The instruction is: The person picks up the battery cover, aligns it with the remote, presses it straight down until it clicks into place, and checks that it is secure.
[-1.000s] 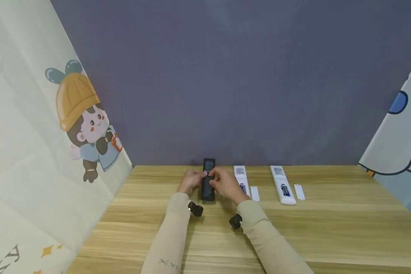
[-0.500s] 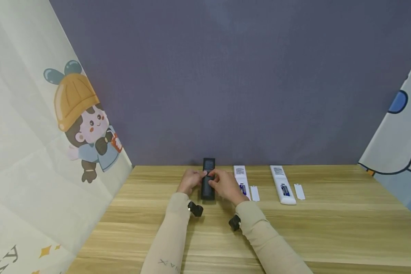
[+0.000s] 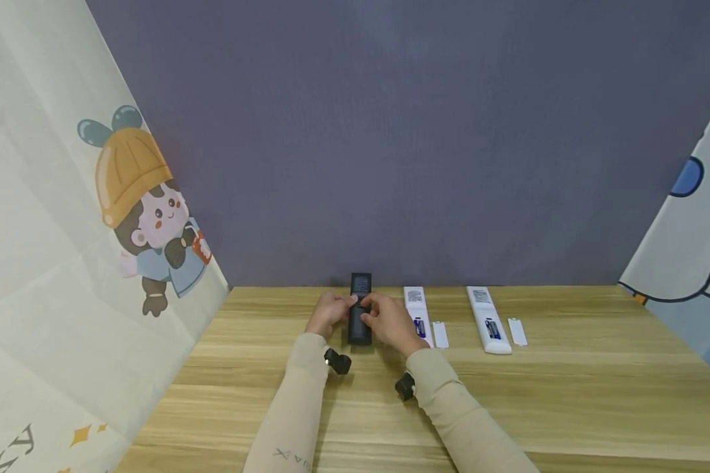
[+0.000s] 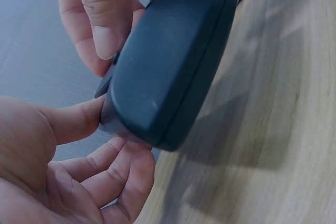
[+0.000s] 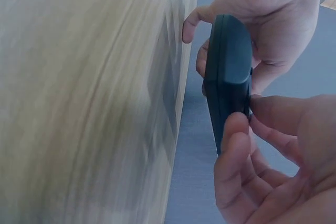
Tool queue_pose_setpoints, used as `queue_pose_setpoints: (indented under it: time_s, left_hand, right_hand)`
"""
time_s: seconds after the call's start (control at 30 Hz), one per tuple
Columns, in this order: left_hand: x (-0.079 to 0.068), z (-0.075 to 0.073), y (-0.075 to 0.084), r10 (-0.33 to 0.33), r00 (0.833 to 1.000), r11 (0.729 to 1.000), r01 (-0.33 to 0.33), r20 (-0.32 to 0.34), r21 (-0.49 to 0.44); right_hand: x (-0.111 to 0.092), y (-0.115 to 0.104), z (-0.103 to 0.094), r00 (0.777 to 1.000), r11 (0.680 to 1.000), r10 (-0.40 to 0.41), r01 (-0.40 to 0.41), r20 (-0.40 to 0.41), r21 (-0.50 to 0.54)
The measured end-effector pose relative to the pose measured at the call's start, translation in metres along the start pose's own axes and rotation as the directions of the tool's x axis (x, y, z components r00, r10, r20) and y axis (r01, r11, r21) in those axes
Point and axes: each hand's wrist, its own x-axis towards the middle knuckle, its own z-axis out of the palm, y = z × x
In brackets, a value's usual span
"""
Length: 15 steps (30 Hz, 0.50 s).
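A black remote control (image 3: pixel 360 328) is held lengthwise between both hands, its printed back facing up. My left hand (image 3: pixel 331 311) grips its left side, thumb at the back's edge and fingers curled beneath, as the left wrist view shows. From the right, my right hand (image 3: pixel 392 322) holds the remote with thumb and fingers at its side and back. A thin dark edge (image 4: pixel 106 82) stands out from the remote's back between the two thumbs in the left wrist view. The remote's rounded end (image 5: pixel 236 51) is tilted off the wooden table (image 5: pixel 94 87) in the right wrist view.
Right of the hands lie two white remotes, one (image 3: pixel 415 299) partly behind my right hand and another (image 3: pixel 482 315) farther right, both with batteries showing. Beside them rest white battery covers, a nearer one (image 3: pixel 440 334) and a farther one (image 3: pixel 517 331). A grey wall (image 3: pixel 426 144) rises behind.
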Motion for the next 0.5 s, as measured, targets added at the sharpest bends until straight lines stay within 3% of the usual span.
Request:
queue_pose_setpoints:
  time_s: [0.13, 0.3, 0.5]
  left_hand:
    - [0.0001, -0.0004, 0.0010, 0.000, 1.000, 1.000, 0.000, 0.001, -0.017]
    - [0.0011, -0.0011, 0.0009, -0.005, 1.000, 0.999, 0.005, 0.011, -0.049]
    - [0.0014, -0.0022, 0.0013, -0.003, 1.000, 0.997, 0.004, 0.012, -0.074]
  right_hand:
    - [-0.0004, -0.0005, 0.0018, 1.000, 1.000, -0.001, 0.001, -0.026, 0.008]
    - [-0.0010, -0.0010, 0.0064, 0.998, 0.995, -0.006, 0.012, -0.064, 0.095]
    - [-0.0001, -0.0017, 0.0100, 0.998, 0.991, 0.030, -0.023, -0.053, 0.133]
